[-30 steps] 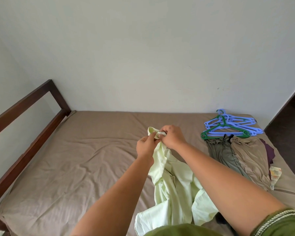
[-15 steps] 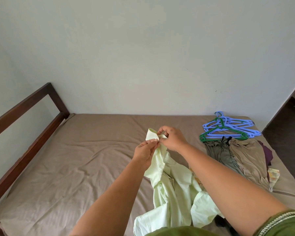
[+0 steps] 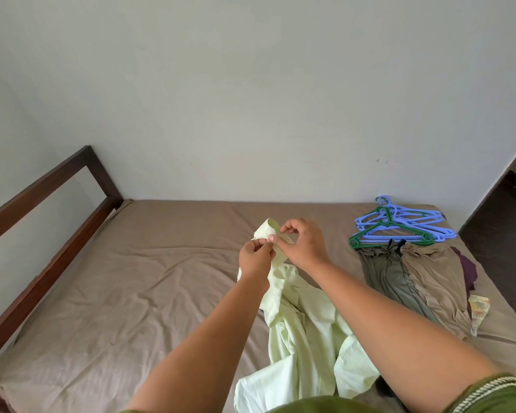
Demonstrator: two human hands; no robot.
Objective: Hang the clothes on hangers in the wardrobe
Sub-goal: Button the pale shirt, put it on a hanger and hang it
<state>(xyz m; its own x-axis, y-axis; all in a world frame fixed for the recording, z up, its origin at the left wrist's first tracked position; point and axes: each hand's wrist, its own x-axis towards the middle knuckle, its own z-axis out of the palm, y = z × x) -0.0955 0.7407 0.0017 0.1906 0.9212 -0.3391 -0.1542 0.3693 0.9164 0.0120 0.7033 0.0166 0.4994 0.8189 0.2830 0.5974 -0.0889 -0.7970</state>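
At your far left: a dark wooden bed frame (image 3: pixel 42 204), its rail running along the mattress's left edge and meeting the pale wall (image 3: pixel 251 99) at the far corner.

Next: the bed (image 3: pixel 116 293), covered in a wrinkled brown sheet. Its left half lies bare from the rail across to your arms.

Centre: your left hand (image 3: pixel 255 259) and right hand (image 3: pixel 303 247), raised close together above the sheet, thumbs almost meeting. Both pinch the upper edge of a pale green garment (image 3: pixel 298 338); a band of its cloth loops up between your fingers. The rest hangs down and pools on the near part of the mattress between your forearms.

Right of centre: folded clothes (image 3: pixel 414 284), olive and tan, lying flat on the sheet, with a purple piece tucked at their right edge.

Far right corner of the mattress: a heap of blue hangers (image 3: pixel 411 220) with one green hanger (image 3: pixel 390 231) on top, touching the far end of the folded clothes, just short of the wall.

Beyond the right edge: dark floor (image 3: pixel 501 234).
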